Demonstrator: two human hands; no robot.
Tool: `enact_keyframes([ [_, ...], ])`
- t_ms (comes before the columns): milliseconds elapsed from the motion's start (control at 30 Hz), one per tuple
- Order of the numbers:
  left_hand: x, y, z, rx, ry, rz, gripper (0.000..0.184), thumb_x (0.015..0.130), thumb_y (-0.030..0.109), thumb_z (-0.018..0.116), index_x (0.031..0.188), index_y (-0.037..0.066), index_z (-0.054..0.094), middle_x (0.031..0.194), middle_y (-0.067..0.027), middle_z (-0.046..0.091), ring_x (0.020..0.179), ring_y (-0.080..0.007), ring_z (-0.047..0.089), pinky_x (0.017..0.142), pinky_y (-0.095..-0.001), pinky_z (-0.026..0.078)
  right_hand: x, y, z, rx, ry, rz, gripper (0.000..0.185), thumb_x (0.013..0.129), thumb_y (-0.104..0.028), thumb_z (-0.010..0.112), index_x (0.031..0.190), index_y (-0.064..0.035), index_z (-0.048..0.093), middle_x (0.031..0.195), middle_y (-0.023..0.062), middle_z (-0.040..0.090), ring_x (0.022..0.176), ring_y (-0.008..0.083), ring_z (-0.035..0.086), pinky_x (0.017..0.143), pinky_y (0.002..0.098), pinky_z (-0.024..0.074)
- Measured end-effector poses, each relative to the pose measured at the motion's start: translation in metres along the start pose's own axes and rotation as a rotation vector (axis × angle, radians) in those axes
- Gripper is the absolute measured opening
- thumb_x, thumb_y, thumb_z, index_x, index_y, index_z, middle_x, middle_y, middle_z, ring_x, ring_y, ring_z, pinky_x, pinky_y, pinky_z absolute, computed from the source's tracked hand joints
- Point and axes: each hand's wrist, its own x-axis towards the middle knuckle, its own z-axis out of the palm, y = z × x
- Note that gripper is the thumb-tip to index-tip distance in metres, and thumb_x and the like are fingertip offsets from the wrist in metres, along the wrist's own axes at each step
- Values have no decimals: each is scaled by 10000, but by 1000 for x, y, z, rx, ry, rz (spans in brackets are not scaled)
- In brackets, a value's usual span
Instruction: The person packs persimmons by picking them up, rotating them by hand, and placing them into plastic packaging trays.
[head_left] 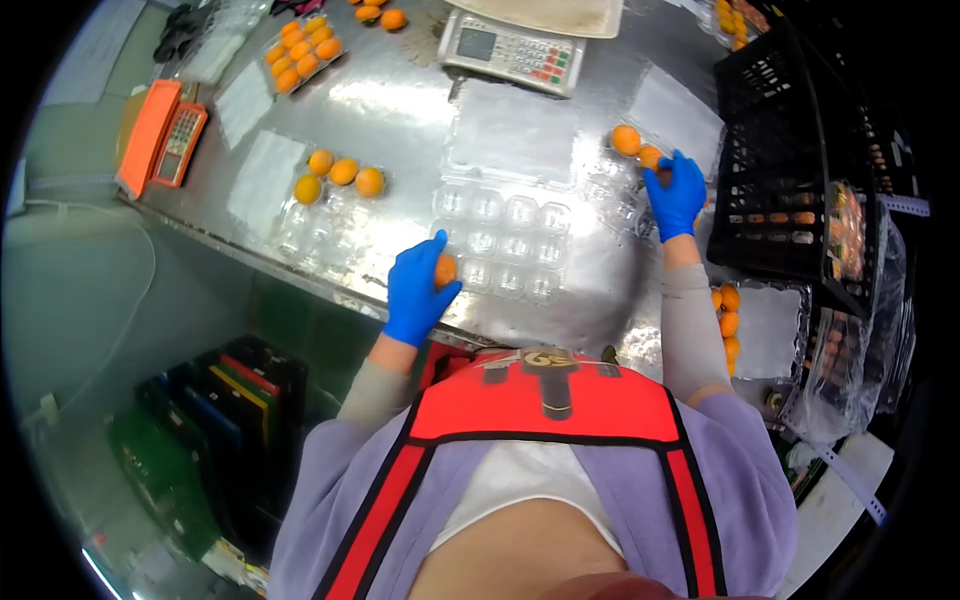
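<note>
My left hand (415, 288), in a blue glove, is closed around an orange fruit (445, 269) near the table's front edge. Just right of it lies a clear plastic tray (505, 240) with its lid folded open and its cups without fruit. My right hand (678, 195), also gloved in blue, has its fingertips on an orange fruit (649, 157) at the right-hand clear tray. Another orange fruit (625, 140) sits beside that one. On the left, a clear tray (325, 235) holds several fruits along its far end.
A scale (513, 52) stands at the back, and an orange scale (168, 138) at the left edge. Black crates (770, 150) rise on the right. A filled tray (302, 52) lies back left; another fruit tray (765, 330) is front right.
</note>
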Motion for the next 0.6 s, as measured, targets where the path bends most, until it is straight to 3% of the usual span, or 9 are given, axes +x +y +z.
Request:
enact_keyframes([
  [133, 3, -6, 1, -8, -49, -12, 782, 632, 162, 777, 1345, 116, 459, 1113, -133, 592, 994, -327, 549, 862, -415, 458, -11, 7, -10, 94, 123, -66, 307, 735, -277, 748, 977, -101, 680, 1088, 114, 632, 986, 307, 580, 882, 405, 451],
  [200, 4, -6, -6, 26, -41, -13, 791, 633, 184, 779, 1351, 126, 452, 1097, -120, 592, 984, -321, 551, 858, -415, 459, -18, -3, -23, 183, 153, -98, 317, 759, -219, 738, 1027, -68, 662, 1095, 104, 632, 999, 280, 583, 890, 390, 445],
  [367, 3, -10, -9, 79, -57, -14, 704, 627, 238, 785, 1267, 115, 518, 1067, -97, 587, 978, -306, 549, 822, -406, 472, -37, -34, -41, 525, 5, -33, 321, 775, -145, 714, 1061, -31, 623, 1083, 113, 622, 1017, 275, 575, 914, 368, 430],
  [600, 5, -6, -9, 120, -41, -39, 533, 617, 202, 786, 1112, 105, 616, 1019, -111, 598, 948, -324, 559, 844, -415, 467, -57, -93, -45, 591, -115, -131, 312, 782, -130, 697, 1076, -49, 629, 1120, 111, 607, 1064, 287, 553, 950, 378, 414],
])
